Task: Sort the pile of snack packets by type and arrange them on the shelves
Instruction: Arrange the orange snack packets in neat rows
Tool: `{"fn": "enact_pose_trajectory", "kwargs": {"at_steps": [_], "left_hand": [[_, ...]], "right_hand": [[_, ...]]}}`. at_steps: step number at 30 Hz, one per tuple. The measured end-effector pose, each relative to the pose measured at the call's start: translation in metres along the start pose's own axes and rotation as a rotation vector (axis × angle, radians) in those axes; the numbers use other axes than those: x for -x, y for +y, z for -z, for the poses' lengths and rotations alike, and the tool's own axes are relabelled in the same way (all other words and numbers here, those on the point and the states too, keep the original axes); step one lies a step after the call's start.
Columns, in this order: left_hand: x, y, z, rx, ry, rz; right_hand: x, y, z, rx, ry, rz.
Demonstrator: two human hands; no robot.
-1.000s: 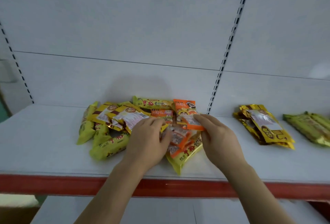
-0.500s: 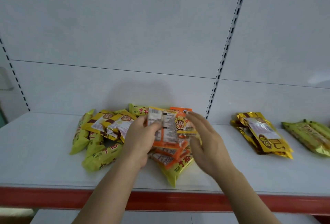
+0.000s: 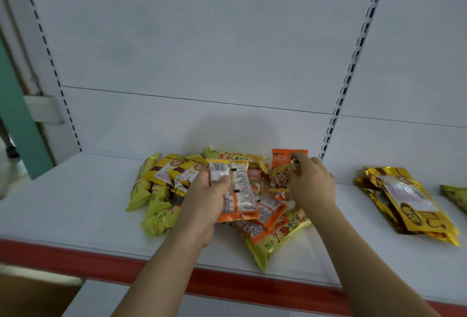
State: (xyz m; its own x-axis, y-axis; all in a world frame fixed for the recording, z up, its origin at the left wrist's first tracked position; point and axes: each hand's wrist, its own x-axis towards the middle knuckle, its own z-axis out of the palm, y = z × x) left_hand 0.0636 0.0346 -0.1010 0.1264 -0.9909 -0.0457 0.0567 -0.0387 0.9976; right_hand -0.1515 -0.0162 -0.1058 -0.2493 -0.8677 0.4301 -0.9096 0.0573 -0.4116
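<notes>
Snack pile (image 3: 252,205): heaped on the white shelf (image 3: 75,215) in front of the back panel, between the two slotted uprights; many packets overlap, so a count cannot be made.
Left hand (image 3: 202,205): grip closed round a small stack of orange packets (image 3: 238,190), held upright above the pile with their printed backs toward the camera; how many are in the stack cannot be told.
Right hand (image 3: 312,185): fingers pinching the upper part of an orange packet with a cartoon face (image 3: 281,177); the hand covers the packet's right side.
Hidden: the left hand and its stack cover the middle of the pile; lower orange packets (image 3: 267,213) show only as edges and corners.
Cut off: a green-yellow packet (image 3: 454,194) at the far right runs out of view.
Writing, held stack: white panels with small black print and a barcode-like patch, too blurred to read.
Writing, yellow packets: large red Chinese characters on the long yellow packet (image 3: 278,238) at the pile's front and on the one at the back (image 3: 235,157); not sharp enough to read with confidence.
Left of pile: lime-green packets (image 3: 151,205) with red marks, and yellow-brown packets with a clear window (image 3: 174,172) lying on top of them.
Sorted group: gold packets with a clear window (image 3: 406,203), stacked on the same shelf, well apart to the right of the pile; dark lettering on them is unreadable.
Shelf edge: red strip (image 3: 50,256) along the front.
</notes>
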Motion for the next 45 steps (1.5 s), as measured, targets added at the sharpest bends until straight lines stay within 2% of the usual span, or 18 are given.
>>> {"fn": "enact_pose_trajectory", "kwargs": {"at_steps": [4, 6, 7, 9, 11, 12, 14, 16, 20, 22, 24, 28, 32, 34, 38, 40, 43, 45], "left_hand": [[-0.002, 0.003, -0.012, 0.027, 0.015, -0.002], [0.0, 0.008, -0.021, 0.058, 0.006, 0.003], [0.002, 0.011, -0.026, 0.085, -0.017, 0.013], [0.004, 0.014, -0.037, 0.144, -0.091, 0.024], [0.005, 0.012, -0.045, 0.105, -0.106, -0.043], [0.004, 0.01, -0.046, 0.075, -0.075, -0.077], [0.002, 0.009, -0.043, 0.036, 0.014, -0.107], [-0.003, 0.009, -0.033, 0.024, 0.082, -0.117], [-0.007, 0.011, -0.014, -0.02, 0.149, -0.163], [-0.006, 0.009, -0.008, -0.041, 0.155, -0.175], [-0.005, 0.007, -0.002, -0.044, 0.148, -0.168], [-0.005, 0.002, 0.006, -0.069, 0.136, -0.189], [-0.003, 0.0, 0.0, -0.04, 0.119, -0.181], [0.0, 0.001, -0.007, -0.01, 0.096, -0.181], [0.012, 0.007, -0.018, 0.077, -0.012, -0.157], [0.013, 0.008, -0.016, 0.077, -0.028, -0.185], [0.007, 0.007, -0.005, 0.075, 0.007, -0.203], [0.002, 0.006, 0.001, 0.063, 0.029, -0.208]], "right_hand": [[0.014, 0.002, 0.031, -0.478, 0.175, -0.021], [0.028, -0.01, 0.048, -0.712, 0.089, -0.016], [0.037, -0.017, 0.052, -0.737, 0.011, 0.03], [0.055, -0.03, 0.049, -0.589, -0.067, 0.187], [0.068, -0.034, 0.043, -0.458, 0.022, 0.33], [0.069, -0.031, 0.041, -0.457, 0.059, 0.338], [0.063, -0.025, 0.044, -0.506, 0.032, 0.204], [0.055, -0.017, 0.043, -0.386, -0.079, 0.084], [0.054, -0.02, 0.03, -0.046, -0.441, 0.181], [0.051, -0.025, 0.026, -0.045, -0.499, 0.158], [0.045, -0.028, 0.026, -0.103, -0.426, 0.147], [0.034, -0.026, 0.045, -0.189, -0.112, 0.027], [0.048, -0.037, 0.065, -0.703, 0.16, -0.097], [0.064, -0.056, 0.057, -0.85, 0.121, -0.075], [0.092, -0.07, 0.025, -0.617, 0.124, 0.098], [0.095, -0.066, 0.024, -0.615, 0.106, 0.131], [0.089, -0.055, 0.034, -0.562, 0.078, 0.118], [0.08, -0.044, 0.036, -0.362, -0.013, 0.084]]}}
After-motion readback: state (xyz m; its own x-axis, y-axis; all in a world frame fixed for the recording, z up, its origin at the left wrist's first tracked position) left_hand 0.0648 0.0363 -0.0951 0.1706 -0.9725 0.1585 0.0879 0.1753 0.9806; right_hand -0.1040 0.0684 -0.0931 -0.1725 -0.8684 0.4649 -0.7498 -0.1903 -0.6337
